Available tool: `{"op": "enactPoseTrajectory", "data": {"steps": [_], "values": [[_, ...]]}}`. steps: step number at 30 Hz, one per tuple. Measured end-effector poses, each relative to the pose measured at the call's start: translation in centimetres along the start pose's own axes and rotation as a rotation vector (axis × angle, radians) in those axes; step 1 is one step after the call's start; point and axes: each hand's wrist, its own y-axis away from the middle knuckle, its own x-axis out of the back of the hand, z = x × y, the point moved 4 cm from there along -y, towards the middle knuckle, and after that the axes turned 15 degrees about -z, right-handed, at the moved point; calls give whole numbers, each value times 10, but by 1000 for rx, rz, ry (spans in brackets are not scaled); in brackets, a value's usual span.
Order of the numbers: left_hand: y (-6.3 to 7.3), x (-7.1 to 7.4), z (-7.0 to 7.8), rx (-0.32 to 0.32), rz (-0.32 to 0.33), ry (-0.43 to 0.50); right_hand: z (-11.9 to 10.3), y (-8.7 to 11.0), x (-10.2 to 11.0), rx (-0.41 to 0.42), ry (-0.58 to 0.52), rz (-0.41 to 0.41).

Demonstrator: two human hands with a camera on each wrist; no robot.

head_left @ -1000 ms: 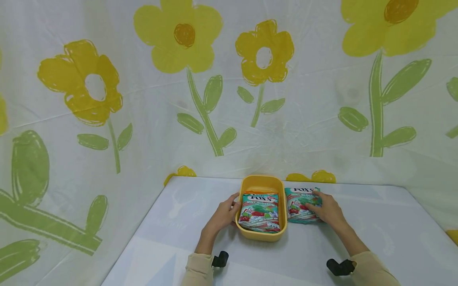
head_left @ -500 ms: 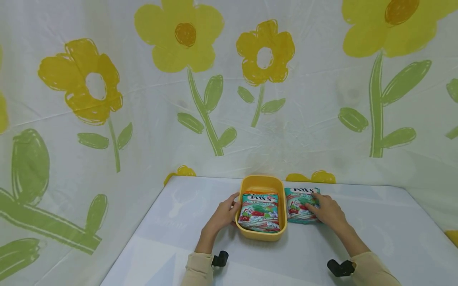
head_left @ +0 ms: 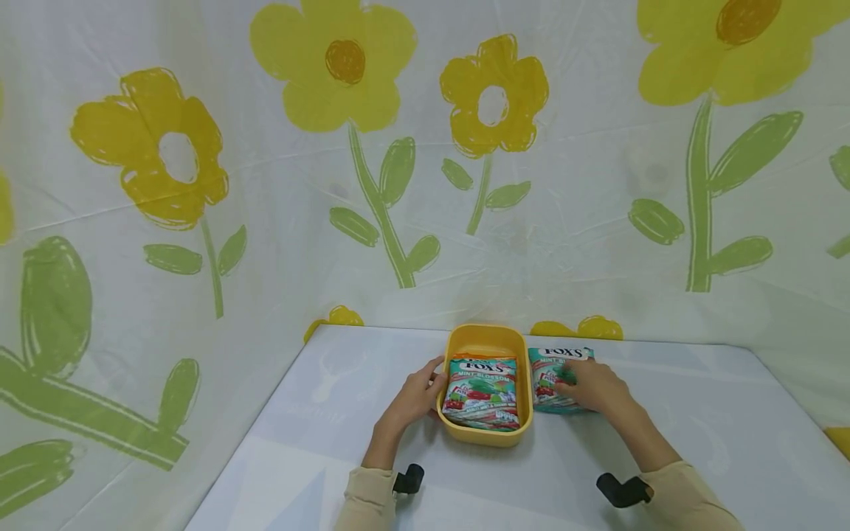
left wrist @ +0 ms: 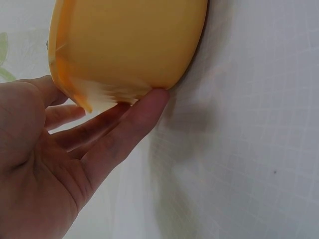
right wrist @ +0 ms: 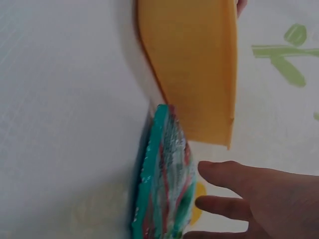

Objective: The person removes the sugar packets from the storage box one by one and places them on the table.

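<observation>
A yellow plastic container point(head_left: 483, 439) holds a teal FOX'S Mint Blossom candy bag point(head_left: 481, 394). My left hand point(head_left: 415, 398) rests against the container's left side, fingers along its outer wall, as the left wrist view shows with the palm point(left wrist: 55, 174) facing the camera. A second, matching candy bag point(head_left: 551, 383) lies flat on the table just right of the container. Over its right part is my right hand point(head_left: 600, 387), hiding some of the print. In the right wrist view, the spread fingers point(right wrist: 222, 206) hover by the bag's face point(right wrist: 172, 184) and pinch nothing.
The white table point(head_left: 372, 487) ends at the back against a hanging cloth point(head_left: 571, 273) printed with yellow flowers. Both wrists carry black camera mounts, the left mount point(head_left: 409, 479) and the right mount point(head_left: 624, 490).
My right hand has shifted left over the loose bag and covers more of its lettering. The left hand, the container and both bags stay in place.
</observation>
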Motion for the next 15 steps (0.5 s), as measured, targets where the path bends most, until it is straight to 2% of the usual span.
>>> {"op": "enactPoseTrajectory", "data": {"steps": [7,15], "values": [[1,1,2,-17,0,0,-15,8,5,30,8,-12],[0,0,1,-9,1,-8,-30,9,7,-7,-9,-19]]}}
